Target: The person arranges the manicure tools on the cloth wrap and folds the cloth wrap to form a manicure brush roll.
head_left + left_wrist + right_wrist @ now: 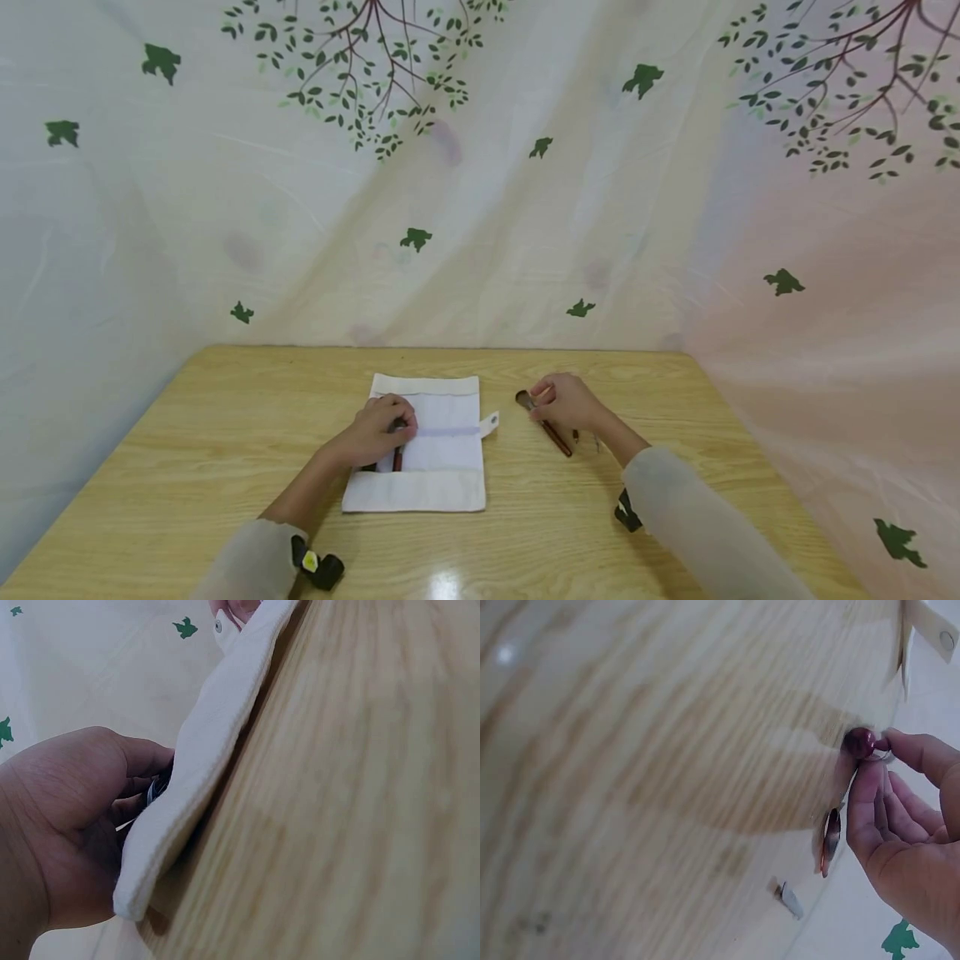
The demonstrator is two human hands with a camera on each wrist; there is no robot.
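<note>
One brush [554, 436] slants, bristles far-left, in the right hand's [567, 402] fingers; the left hand [377, 432] grips another brush [397, 459].

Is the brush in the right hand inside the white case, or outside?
Outside: the right hand holds the brush apart from the white case.

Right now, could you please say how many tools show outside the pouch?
3: the brush pinched in the right hand, then a brown tool and a grey tool on the table to its right. More may be hidden behind the hand.
</note>
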